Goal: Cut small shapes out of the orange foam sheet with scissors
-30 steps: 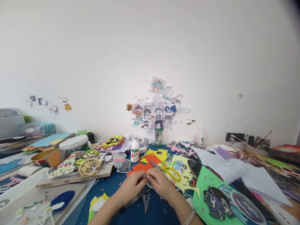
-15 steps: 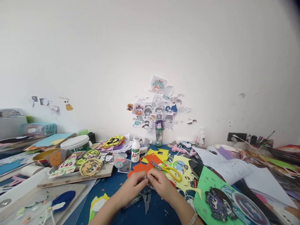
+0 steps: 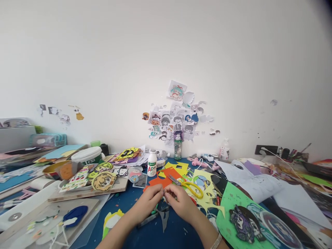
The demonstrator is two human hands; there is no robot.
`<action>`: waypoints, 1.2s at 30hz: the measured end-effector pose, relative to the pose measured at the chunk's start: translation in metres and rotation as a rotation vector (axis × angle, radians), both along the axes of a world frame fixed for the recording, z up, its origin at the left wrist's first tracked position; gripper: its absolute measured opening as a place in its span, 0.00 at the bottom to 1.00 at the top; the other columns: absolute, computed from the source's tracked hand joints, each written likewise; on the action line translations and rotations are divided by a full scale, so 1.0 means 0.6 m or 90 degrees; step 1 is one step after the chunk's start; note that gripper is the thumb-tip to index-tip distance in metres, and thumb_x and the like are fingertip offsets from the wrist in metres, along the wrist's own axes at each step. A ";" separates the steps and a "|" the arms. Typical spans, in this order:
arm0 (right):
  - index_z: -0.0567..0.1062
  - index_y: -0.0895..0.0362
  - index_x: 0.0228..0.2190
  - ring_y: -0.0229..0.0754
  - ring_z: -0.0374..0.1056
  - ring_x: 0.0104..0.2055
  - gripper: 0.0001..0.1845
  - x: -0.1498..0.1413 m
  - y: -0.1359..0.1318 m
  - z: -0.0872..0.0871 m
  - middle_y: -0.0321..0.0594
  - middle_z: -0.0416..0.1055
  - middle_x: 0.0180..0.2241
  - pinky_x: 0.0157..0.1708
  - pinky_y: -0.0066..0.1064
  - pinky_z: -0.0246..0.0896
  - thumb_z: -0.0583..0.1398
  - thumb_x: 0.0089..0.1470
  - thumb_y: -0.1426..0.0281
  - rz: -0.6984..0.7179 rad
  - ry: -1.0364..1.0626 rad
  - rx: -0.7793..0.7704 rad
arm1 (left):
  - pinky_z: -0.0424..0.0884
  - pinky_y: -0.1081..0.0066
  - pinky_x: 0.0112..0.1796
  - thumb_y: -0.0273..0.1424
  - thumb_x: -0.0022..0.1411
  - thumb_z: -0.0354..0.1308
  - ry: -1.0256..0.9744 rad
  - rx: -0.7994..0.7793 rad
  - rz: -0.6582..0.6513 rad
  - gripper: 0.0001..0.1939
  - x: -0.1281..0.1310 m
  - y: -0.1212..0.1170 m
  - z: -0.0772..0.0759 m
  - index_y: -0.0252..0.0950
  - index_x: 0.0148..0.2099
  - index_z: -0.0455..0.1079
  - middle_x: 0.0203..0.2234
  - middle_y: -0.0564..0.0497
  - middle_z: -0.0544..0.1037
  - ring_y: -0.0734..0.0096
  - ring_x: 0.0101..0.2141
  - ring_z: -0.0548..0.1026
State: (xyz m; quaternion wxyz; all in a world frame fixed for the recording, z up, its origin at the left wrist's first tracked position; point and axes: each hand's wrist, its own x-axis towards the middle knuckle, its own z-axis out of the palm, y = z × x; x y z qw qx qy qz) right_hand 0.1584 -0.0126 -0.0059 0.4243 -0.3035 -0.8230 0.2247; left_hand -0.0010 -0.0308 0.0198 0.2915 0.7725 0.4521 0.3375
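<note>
My left hand (image 3: pixel 148 201) and my right hand (image 3: pixel 181 203) meet low over the blue tabletop (image 3: pixel 155 238), fingertips pinched close together. Whatever lies between the fingers is too small and hidden to name. Just beyond them, scissors (image 3: pixel 194 189) with yellow handles rest with their blades on orange paper (image 3: pixel 158 179). Below my wrists lies a pointed grey scrap (image 3: pixel 164 219), beside a dark pen-like object (image 3: pixel 147 219) partly covered by my left forearm. A white drink bottle (image 3: pixel 152 165) stands upright behind my left hand.
Yellow cut paper (image 3: pixel 203 188) and a green sheet (image 3: pixel 227 207) with character cutouts spread to the right. On the left, a board (image 3: pixel 90 195) carries several cutouts near a white tub (image 3: pixel 86 154). A green bottle (image 3: pixel 177 148) stands by the wall.
The fingertips of my two hands have drawn slightly apart, though both stay pinched. The whole scene sits a little further right, as my head has turned slightly left.
</note>
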 end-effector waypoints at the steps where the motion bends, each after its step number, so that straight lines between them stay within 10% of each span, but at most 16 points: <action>1: 0.67 0.55 0.28 0.36 0.61 0.26 0.06 -0.001 -0.002 0.001 0.33 0.65 0.24 0.25 0.25 0.54 0.52 0.55 0.73 -0.009 -0.009 0.007 | 0.54 0.73 0.27 0.38 0.59 0.40 0.003 0.003 0.005 0.13 0.000 0.001 -0.001 0.39 0.24 0.52 0.20 0.58 0.57 0.74 0.24 0.56; 36: 0.56 0.55 0.19 0.36 0.56 0.23 0.10 -0.012 0.008 -0.014 0.32 0.60 0.19 0.23 0.27 0.42 0.52 0.45 0.78 -0.148 -0.123 0.159 | 0.50 0.72 0.25 0.30 0.54 0.42 0.112 0.028 0.050 0.09 0.003 0.021 -0.030 0.38 0.22 0.52 0.18 0.57 0.61 0.74 0.23 0.58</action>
